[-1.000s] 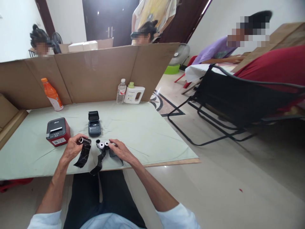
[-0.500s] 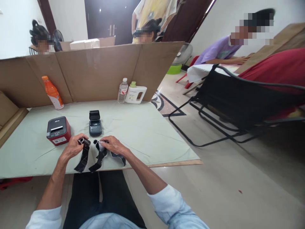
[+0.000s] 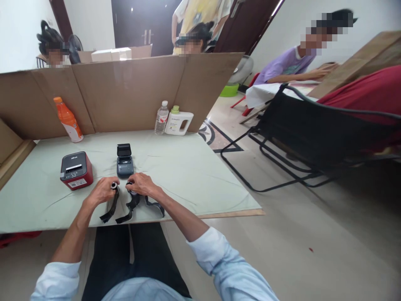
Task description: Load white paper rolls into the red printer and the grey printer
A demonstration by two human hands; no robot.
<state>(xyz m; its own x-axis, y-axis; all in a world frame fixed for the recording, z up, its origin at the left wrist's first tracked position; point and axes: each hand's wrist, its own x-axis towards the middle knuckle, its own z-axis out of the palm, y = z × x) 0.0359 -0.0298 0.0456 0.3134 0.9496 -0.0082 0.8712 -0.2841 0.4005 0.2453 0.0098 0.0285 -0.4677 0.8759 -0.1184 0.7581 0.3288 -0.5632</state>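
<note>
Both hands have drawn closer together since a second ago; the right hand (image 3: 142, 187) has slid left off the small rolls it touched then and now covers them, and the black strip under the left hand has twisted from flat to edge-on.

Left hand (image 3: 102, 192): fingers curled around a small roll (image 3: 114, 185) with a pale core, held at the fingertips just above the surface (image 3: 194, 175). A black strip (image 3: 109, 209) trails from that roll toward the near edge, its end lying on the surface.

Right hand: closed down over a second black roll (image 3: 129, 186), palm facing down, fingers bent. Whether it grips tight or only rests cannot be told. Two more dark strips (image 3: 131, 207) run out from under it, one toward the near edge, one curling right.

Hands sit just beside each other, not touching, near the front edge of the pale green surface.

Just beyond the hands: a small dark blue-grey printer (image 3: 124, 162), lid raised. Left of it, a red printer (image 3: 76, 170) with black top. At the back, against a cardboard screen (image 3: 131, 92): an orange bottle (image 3: 68, 120) at left, a clear water bottle (image 3: 161, 118) and a white jug (image 3: 178, 121) with green cap at right.

Off the surface to the right: a black folding chair (image 3: 307, 133). Other people sit behind the screen and at a far table.
</note>
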